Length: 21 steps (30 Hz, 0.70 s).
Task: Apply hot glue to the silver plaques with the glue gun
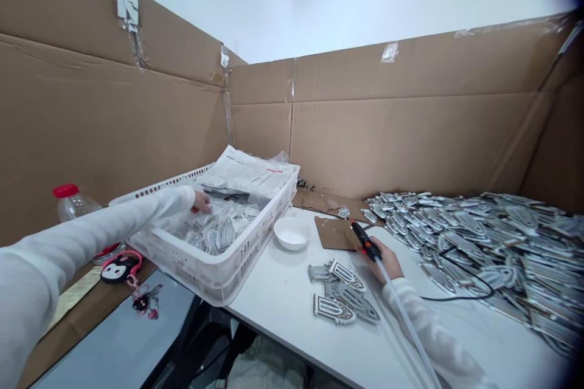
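My left hand (pixel 201 202) reaches into a white plastic basket (pixel 219 273), its fingers closed at the edge of a heap of small whitish pieces (pixel 223 225) in clear wrapping. What the fingertips pinch, if anything, is too small to make out. In my right hand (pixel 387 260) is a black and orange glue gun (pixel 366 240), with a long pale glue stick (pixel 406 316) trailing from its back end. Its nozzle points away over a brown cardboard piece (pixel 333 234). Nearer the table edge lie several grey-and-white arch-shaped pieces (pixel 335 309), loosely stacked.
A white bowl (pixel 292 234) stands beside the basket. Many flat grey pieces (pixel 483 237) are piled at the right, with a black cable (pixel 460 298) across them. A red-capped bottle (pixel 75 203) and a pink-and-black pouch (pixel 119 267) sit at left. Cardboard walls (pixel 410 134) enclose the table.
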### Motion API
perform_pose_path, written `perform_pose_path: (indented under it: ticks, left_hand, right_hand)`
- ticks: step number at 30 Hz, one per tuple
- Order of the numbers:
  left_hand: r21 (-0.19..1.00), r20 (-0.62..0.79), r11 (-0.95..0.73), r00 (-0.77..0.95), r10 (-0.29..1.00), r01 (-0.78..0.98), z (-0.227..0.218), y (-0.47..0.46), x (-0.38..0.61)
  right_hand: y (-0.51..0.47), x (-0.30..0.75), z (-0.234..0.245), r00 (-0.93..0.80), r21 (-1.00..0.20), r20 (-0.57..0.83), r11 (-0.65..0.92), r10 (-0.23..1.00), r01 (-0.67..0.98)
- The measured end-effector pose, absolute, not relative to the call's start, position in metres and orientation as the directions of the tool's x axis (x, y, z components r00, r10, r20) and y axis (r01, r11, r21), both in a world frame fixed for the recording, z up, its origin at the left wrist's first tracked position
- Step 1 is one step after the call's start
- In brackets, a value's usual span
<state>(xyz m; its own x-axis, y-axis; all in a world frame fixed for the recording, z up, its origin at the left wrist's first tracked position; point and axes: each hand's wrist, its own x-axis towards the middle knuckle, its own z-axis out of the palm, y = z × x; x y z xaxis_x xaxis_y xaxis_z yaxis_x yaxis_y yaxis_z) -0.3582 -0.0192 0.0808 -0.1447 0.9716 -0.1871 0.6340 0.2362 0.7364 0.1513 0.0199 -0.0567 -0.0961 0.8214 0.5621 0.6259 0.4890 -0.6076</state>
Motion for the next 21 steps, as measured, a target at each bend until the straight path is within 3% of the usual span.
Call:
perform_pose_path:
  ticks: [3,7,13,16,21]
  left_hand:
    - [0.812,-0.277,0.256,-0.04,0.96,0.525,0.105,-0.018,-0.336]
    - [0.983,-0.102,0.081,0.128,0.986,0.165,0.128,-0.022,-0.283]
    - [0.996,0.047,-0.016,0.349,0.936,-0.09,0.129,-0.023,-0.201]
    - [0.996,0.032,0.009,0.45,0.892,-0.088,0.124,-0.018,-0.168]
    - [0.993,0.036,-0.087,0.48,0.876,0.083,0.11,-0.003,-0.12]
  right_hand:
    - [0.02,0.152,-0.055,-0.104,-0.604,0.576,0.507,0.811,0.615]
    - [0.02,0.151,-0.056,-0.113,-0.608,0.574,0.515,0.811,0.604]
    - [0.022,0.149,-0.06,-0.075,-0.621,0.583,0.503,0.809,0.602]
    - [0.023,0.149,-0.06,-0.104,-0.628,0.554,0.497,0.826,0.599]
    - [0.023,0.149,-0.057,-0.107,-0.626,0.537,0.48,0.837,0.614]
